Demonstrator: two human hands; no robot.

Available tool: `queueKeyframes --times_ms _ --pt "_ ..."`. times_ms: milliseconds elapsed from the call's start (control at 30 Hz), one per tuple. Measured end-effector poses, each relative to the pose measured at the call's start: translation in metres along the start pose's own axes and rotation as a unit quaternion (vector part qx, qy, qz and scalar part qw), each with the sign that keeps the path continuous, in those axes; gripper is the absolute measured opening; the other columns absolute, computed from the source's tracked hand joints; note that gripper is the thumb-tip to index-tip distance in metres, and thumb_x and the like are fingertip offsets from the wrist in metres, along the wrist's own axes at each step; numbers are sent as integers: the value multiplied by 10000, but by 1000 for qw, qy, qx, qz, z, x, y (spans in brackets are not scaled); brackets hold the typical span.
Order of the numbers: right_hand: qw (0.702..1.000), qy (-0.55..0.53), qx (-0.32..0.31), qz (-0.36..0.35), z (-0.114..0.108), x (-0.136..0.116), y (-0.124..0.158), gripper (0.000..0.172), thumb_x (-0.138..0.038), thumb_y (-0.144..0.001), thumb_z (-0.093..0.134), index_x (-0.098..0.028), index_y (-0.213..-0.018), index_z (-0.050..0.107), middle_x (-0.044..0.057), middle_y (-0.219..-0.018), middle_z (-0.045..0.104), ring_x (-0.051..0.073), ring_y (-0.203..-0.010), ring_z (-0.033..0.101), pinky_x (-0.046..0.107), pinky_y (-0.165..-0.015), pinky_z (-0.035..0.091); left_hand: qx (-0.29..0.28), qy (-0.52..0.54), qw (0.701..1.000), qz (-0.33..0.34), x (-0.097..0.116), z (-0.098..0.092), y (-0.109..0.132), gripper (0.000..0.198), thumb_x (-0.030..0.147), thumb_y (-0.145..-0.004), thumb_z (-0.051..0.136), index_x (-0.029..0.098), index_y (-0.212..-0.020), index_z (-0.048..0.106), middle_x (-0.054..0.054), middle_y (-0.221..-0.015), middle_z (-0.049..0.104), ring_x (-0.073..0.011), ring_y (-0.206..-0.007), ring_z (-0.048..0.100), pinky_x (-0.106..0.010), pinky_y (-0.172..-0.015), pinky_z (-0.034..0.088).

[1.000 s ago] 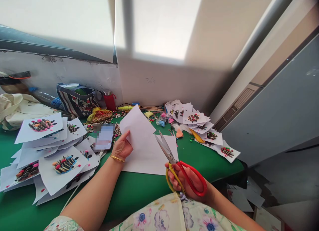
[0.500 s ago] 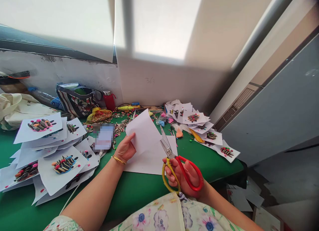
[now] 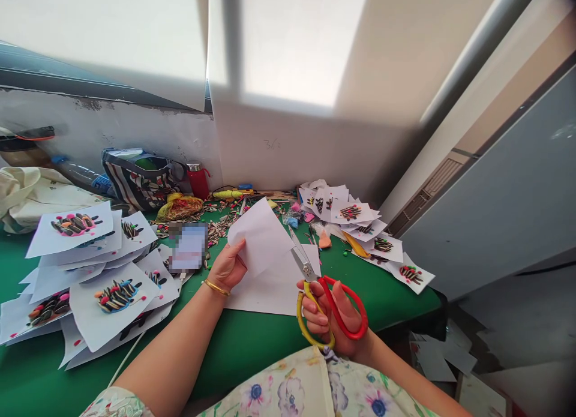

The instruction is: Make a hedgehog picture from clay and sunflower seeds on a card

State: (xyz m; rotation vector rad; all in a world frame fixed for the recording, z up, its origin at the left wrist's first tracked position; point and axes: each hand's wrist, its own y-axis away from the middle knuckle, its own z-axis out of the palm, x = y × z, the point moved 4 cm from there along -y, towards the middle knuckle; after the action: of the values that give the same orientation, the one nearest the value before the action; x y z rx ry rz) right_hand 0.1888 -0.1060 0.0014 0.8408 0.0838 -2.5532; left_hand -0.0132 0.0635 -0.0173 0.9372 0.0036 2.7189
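Note:
My left hand [image 3: 229, 265] pinches the left edge of a white sheet of paper [image 3: 261, 234], raised at a tilt over the table. Beneath it another white sheet [image 3: 256, 296] lies flat on the green cloth. My right hand [image 3: 335, 315] is closed round the handles of a pair of scissors [image 3: 306, 271], one handle yellow and one red. The blades point up and away from me, slightly parted, close to the right edge of the raised sheet. Whether they touch the paper I cannot tell.
Stacks of white cards with seed pictures stand at left [image 3: 112, 297] and right [image 3: 360, 216]. Loose seeds [image 3: 220, 228] lie behind the paper near a blurred phone [image 3: 189, 247]. A striped bag [image 3: 144, 180] and red bottle [image 3: 197, 182] stand by the wall. The table edge [image 3: 418, 315] is at right.
The scissors have shifted slightly right, and their blades have drawn a little closer together. My left hand has stayed almost in place with the paper.

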Motion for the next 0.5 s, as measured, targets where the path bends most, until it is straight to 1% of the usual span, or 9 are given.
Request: queueKeyframes --times_ms 133,233,400,500 --pt "1000 -20 -7 4 -2 3 -1 648 -655 -784 644 -156 -1196 611 -33 -739 420 29 -512 205 152 -442 230 0 9 1000 -4 1 0 0 460 83 -849 634 211 -1289 590 -29 -1028 760 -172 -892 726 -280 -921 547" --pt "1000 -25 -12 5 -5 4 -1 641 -645 -791 645 -155 -1202 607 -40 -730 425 12 -493 210 130 -434 224 4 8 1000 -6 1 -1 -1 437 86 -848 640 198 -1269 603 -33 -1027 760 -169 -869 727 -285 -909 555" --pt "999 -30 -25 7 -9 2 -2 667 -672 -800 609 -138 -1200 608 -17 -743 468 24 -500 260 146 -435 220 9 3 1000 -6 2 -2 -2 420 98 -844 652 190 -1252 613 -40 -1037 756 -169 -879 723 -300 -918 547" --pt "1000 -18 -19 10 -6 1 0 713 -703 -762 623 -141 -1200 606 7 -782 493 52 -559 330 173 -494 271 6 3 1000 -5 2 -2 -1 417 101 -841 658 200 -1244 619 -35 -1045 754 -170 -885 720 -299 -907 548"
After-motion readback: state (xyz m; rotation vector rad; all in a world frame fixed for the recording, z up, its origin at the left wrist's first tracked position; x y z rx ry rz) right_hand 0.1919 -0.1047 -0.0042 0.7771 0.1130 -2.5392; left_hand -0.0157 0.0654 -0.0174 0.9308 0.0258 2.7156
